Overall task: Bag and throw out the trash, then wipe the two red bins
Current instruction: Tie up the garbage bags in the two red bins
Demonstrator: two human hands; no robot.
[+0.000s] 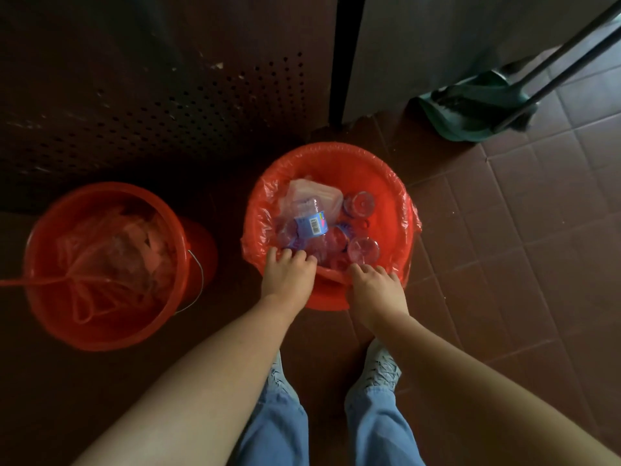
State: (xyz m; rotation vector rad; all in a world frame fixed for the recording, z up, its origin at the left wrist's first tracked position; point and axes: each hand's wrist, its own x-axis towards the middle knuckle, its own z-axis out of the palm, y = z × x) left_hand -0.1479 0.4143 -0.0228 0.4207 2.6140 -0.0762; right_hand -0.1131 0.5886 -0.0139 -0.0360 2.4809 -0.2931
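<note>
Red plastic throughout. Far left: a red bucket-style bin (100, 334) stands upright, mouth up, with a wire bail handle (198, 277) hanging on its right side. Inside it is a thin translucent bag (111, 257) of crumpled waste, its neck gathered. One strand trails left over the rim and out of view.

Left hand (289, 275): fingers are curled over the near rim of the second red bin (327, 299), onto the edge of its red liner (400, 210). This bin is also upright on the tile floor (537, 230), directly ahead of the person's feet. The load is a clear plastic bottle (311, 225) with a blue label, clear cups (363, 248) and a pale wrapper. The bottle lies on its side, its long axis roughly far-to-near; which end is the neck is uncertain.

Right hand (376, 287): it sits just beside the left, apart from it, fingers hooked on the same near liner edge.

Judgement: the load is light and all empties. The liner is soft, slick film that may tear if snagged. Best hold is the folded-over rim edge, peeled up evenly around the bin and then gathered.

Far right: a green dustpan (477, 109) with long handles, well apart.
</note>
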